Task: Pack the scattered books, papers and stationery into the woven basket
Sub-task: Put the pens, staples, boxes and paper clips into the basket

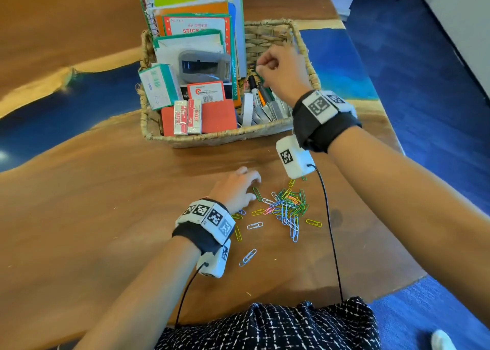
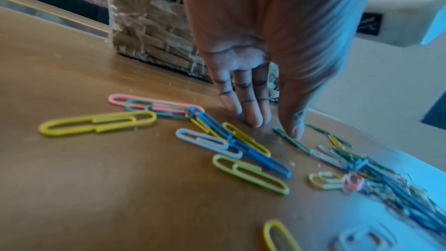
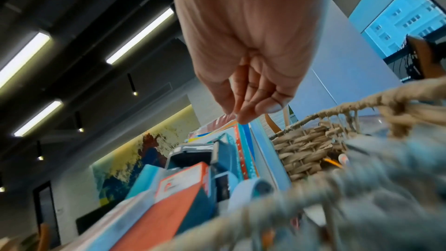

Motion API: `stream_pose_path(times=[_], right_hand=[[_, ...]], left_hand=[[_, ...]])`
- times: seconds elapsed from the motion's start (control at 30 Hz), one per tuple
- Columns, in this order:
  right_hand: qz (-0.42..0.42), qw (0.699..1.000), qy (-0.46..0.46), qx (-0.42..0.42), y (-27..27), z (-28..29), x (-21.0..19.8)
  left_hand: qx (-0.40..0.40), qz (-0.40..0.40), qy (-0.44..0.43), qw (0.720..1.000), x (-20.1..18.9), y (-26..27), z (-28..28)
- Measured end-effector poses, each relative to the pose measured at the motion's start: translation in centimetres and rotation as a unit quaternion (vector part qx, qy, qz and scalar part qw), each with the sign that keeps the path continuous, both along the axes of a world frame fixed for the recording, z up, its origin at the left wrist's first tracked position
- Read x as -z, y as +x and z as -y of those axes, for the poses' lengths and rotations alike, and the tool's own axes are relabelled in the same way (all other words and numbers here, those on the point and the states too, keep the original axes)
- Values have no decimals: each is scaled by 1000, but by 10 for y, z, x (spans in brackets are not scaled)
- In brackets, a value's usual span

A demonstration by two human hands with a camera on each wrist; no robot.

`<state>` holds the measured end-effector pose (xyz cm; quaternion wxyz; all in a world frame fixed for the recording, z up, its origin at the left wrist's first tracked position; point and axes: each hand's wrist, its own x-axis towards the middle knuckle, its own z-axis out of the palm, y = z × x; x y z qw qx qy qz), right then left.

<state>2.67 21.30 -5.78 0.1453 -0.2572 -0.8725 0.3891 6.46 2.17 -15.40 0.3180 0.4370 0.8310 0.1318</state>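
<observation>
The woven basket (image 1: 217,135) (image 2: 149,31) (image 3: 313,140) stands on the wooden table (image 1: 106,217), filled with notebooks (image 1: 193,18), boxes and markers (image 1: 254,87). In front of it lies a scatter of coloured paper clips (image 1: 287,206) (image 2: 241,148). My left hand (image 1: 238,188) (image 2: 275,129) rests on the table at the pile's left edge, fingers straight, thumb pressing a green clip (image 2: 289,140). My right hand (image 1: 275,68) (image 3: 251,110) hovers over the basket's right half, fingers curled and bunched against the thumb. I see nothing in it.
A grey tape dispenser (image 1: 204,66), eraser packs (image 1: 187,116) and red boxes (image 1: 218,116) fill the basket's left and front. The table's right edge drops to blue floor (image 1: 437,111). Thin black cables (image 1: 331,230) hang from both wrist cameras over the clips.
</observation>
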Motion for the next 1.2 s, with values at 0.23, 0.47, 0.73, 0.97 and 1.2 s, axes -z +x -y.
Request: stream_pose_path(times=[0.23,0.47,0.73,0.97,1.2], right_hand=[[-58,996,-62,-29,70,40,22],[91,993,-59,-50,112,60,73],[214,971,-36,-99,126,71,86],[206,967,35,-143,110,71,62],[79,992,86,-42,37,30,-9]], left_hand=[[52,-35,-14,998,3,3,-8],[-3,-11,-19,1000,5,3,-10],[-117,27,121,985,-6,1,-5],[-184,63,198,961,-8,-3,2],[-174,16,36,984,-2,-27,33]])
